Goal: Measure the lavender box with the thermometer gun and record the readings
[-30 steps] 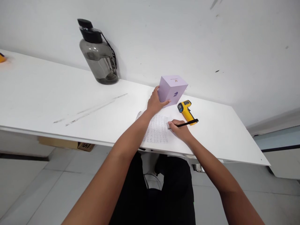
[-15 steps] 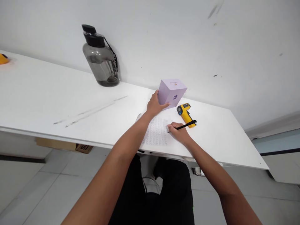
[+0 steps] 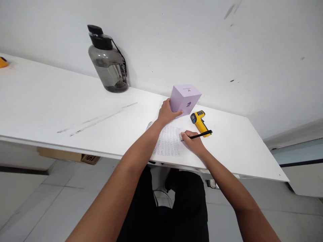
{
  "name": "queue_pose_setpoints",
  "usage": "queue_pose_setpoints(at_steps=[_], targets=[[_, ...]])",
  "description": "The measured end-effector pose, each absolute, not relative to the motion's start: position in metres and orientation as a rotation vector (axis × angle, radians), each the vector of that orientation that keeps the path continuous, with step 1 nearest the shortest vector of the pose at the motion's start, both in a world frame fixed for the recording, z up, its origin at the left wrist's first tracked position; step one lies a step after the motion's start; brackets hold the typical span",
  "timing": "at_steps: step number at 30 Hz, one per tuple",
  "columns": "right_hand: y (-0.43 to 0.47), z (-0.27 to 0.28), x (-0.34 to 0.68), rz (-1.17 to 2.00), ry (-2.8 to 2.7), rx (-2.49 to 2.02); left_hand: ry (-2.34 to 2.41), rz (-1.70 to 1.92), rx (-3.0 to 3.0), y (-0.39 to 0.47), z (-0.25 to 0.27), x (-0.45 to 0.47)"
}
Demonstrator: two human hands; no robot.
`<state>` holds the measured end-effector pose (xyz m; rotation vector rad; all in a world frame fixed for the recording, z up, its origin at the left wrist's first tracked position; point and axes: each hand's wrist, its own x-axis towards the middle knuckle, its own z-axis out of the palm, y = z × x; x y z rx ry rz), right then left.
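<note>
My left hand [image 3: 167, 112] grips the near left corner of a light purple box [image 3: 187, 102], thumb across its front face and fingers along its left side. The box stands on the white table [image 3: 121, 117] close to the wall. In my right hand [image 3: 193, 142] is a black pen [image 3: 202, 134], its tip down at the right part of a sheet of paper [image 3: 168, 143]. Rows of small handwriting cover the sheet, and my left forearm hides part of it. A yellow infrared thermometer [image 3: 201, 123] lies just beyond the pen, right of the box.
A large grey water bottle [image 3: 108, 69] with a black lid stands against the wall on the left. At the far left edge lies a yellow-orange object [image 3: 3, 62], cut off by the view. Below the table, a cardboard box [image 3: 63, 154] sits on the left.
Almost nothing differs. The pen and my right hand have shifted very slightly at the paper; my left hand stays on the purple box.
</note>
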<state>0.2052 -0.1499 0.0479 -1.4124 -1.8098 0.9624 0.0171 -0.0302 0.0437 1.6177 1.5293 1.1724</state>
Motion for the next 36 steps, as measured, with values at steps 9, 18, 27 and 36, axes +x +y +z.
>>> queue_pose_setpoints(at_steps=[9, 18, 27, 36], targets=[[-0.1497, 0.0476, 0.2053, 0.966, -1.817, -1.409, 1.528, 1.128, 1.580, -0.0357, 0.0495, 0.0163], [-0.1510, 0.0487, 0.2054, 0.927, -1.799, -1.409, 1.543, 1.133, 1.564, -0.0367, 0.0511, 0.0168], [-0.1513, 0.0491, 0.2053, 0.954, -1.826, -1.374, 1.534, 1.168, 1.579, -0.0372, 0.0509, 0.0166], [-0.1496, 0.0443, 0.2065, 0.732, -1.625, -1.416, 1.437, 1.241, 1.595, -0.0392, 0.0479, 0.0171]])
